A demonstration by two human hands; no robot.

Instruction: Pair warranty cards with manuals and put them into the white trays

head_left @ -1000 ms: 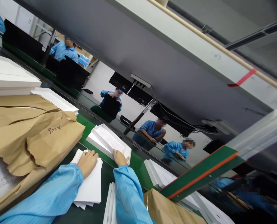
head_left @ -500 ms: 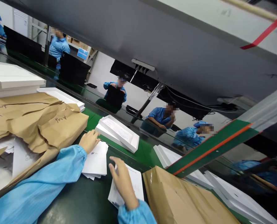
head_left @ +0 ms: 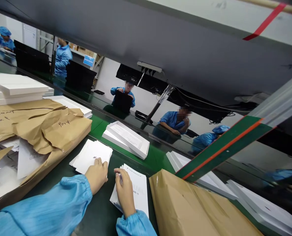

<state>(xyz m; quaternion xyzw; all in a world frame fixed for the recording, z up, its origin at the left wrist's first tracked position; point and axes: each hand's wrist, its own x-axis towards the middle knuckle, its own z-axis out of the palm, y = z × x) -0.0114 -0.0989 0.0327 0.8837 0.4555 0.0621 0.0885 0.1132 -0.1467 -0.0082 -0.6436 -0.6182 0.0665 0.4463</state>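
My left hand [head_left: 96, 175] rests its fingertips on the near right part of a stack of white printed leaflets [head_left: 87, 155], fingers bent and a little apart, not gripping. Beside it, my right hand [head_left: 126, 195] lies over the left side of a second pile of white booklets [head_left: 139, 186] printed with black lettering. Its fingers curve loosely with a gap at the thumb. Nothing shows held in either hand. Both piles lie on the dark green work surface [head_left: 87, 213].
A torn brown paper package [head_left: 69, 131] with papers inside stands left, another brown package [head_left: 182, 203] right. White box trays [head_left: 128, 139] sit on the green belt behind; more white boxes [head_left: 20, 87] are stacked left. A slanting post [head_left: 222, 149] rises at right. Co-workers sit opposite.
My left hand has moved from the far left edge of the leaflet stack down onto its near part. That stack now lies farther left and more spread. My right hand has shifted slightly.
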